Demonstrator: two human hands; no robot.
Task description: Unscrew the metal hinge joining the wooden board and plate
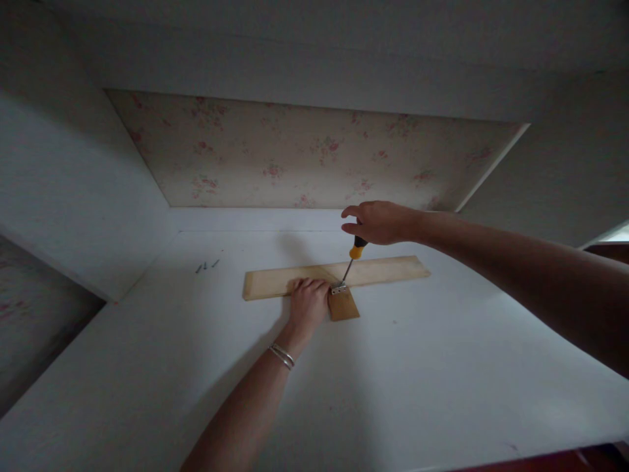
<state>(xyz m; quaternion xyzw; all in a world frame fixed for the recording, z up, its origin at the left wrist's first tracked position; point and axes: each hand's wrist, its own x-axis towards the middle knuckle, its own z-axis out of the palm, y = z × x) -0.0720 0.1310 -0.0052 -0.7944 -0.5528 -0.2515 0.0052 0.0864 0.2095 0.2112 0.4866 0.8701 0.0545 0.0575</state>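
Observation:
A long pale wooden board (388, 269) lies across the white surface, with a short, darker wooden block (344, 307) at its near edge. Over their joint sits a small metal hinge (339, 288). My left hand (309, 301) presses on the board just left of the block, fingers curled over it. In my right hand (381, 223) is the black-and-yellow handle of a screwdriver (356, 252); thumb and forefinger stick out partly apart. Its shaft slants down, and the tip meets the hinge. What is under the tip is too small to make out.
Several loose screws (205, 266) lie on the white surface (422, 380) left of the board. White panels (73, 170) rise at the sides, and a flowered back panel (295, 154) stands behind. Something dark red (540, 459) shows at the near right edge.

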